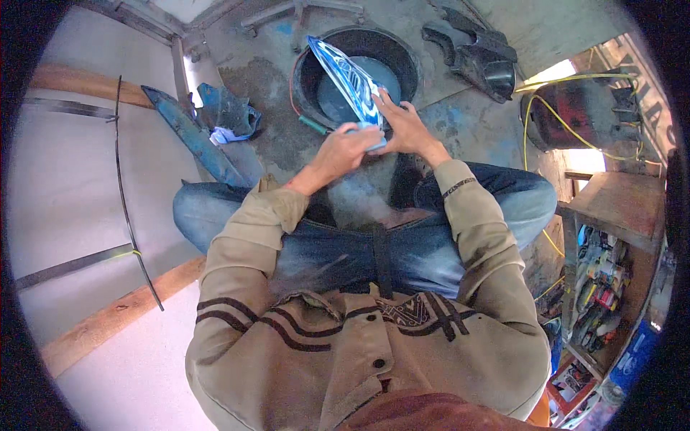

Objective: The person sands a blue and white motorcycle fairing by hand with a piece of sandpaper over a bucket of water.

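A long, pointed blue and white plastic panel (343, 72) with dark patterning slants over a black tub (305, 86). Greyish water lies in the tub. My right hand (408, 128) grips the panel's near end, its fingers spread along the edge. Closed around a small light-blue pad (375, 142), my left hand (343, 154) holds it against the near tip of the panel. Whether the pad is sponge or folded abrasive, I cannot tell. Both hands are close together, just over the tub's near rim. Beside that rim lies a green-handled tool (313, 125).
Left of the tub lie a long worn blue panel (192, 136) and a crumpled-looking blue part (224, 109) with a lavender cloth (223, 135). Black plastic parts (480, 57) are at the far right. A dark machine (586, 111) with yellow cord and a wooden shelf (618, 201) stand rightward.
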The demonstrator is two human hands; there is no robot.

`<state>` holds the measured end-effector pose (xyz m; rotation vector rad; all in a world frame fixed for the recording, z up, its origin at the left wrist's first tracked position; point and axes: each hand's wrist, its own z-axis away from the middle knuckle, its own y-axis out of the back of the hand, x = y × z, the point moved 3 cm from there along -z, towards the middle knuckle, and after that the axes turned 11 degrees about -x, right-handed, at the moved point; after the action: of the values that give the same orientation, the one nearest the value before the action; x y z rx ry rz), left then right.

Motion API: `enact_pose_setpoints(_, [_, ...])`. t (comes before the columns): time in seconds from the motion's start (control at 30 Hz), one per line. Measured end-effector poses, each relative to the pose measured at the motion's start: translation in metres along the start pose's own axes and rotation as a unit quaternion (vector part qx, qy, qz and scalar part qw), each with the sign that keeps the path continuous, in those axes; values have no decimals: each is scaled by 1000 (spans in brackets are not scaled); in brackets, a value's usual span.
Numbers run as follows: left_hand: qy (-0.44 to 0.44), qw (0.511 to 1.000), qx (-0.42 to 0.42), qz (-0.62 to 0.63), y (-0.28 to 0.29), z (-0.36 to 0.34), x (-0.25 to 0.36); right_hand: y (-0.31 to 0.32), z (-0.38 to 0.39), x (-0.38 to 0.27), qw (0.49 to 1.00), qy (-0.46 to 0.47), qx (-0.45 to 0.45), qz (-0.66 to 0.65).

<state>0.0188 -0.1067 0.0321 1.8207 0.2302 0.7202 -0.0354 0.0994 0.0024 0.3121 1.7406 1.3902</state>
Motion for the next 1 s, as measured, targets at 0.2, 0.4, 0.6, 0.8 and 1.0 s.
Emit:
enact_pose_setpoints(0.2, [42, 998, 40, -7, 20, -3, -11, 2, 1, -4, 1000, -6, 6, -11])
enact_pose_setpoints(0.4, [-12, 1000, 1, -1, 5, 0, 3, 0, 0, 0, 1000, -2, 2, -2])
enact_pose_setpoints(0.6, [16, 1000, 19, 5, 21, -3, -14, 8, 1, -8, 999, -25, -32, -22])
enact_pose_setpoints(0.8, [43, 999, 32, -7, 13, 1, -9, 8, 0, -9, 998, -30, -44, -29])
enact_pose_setpoints(1.0, [-7, 1000, -10, 11, 0, -1, 5, 0, 0, 4, 1000, -6, -7, 2])
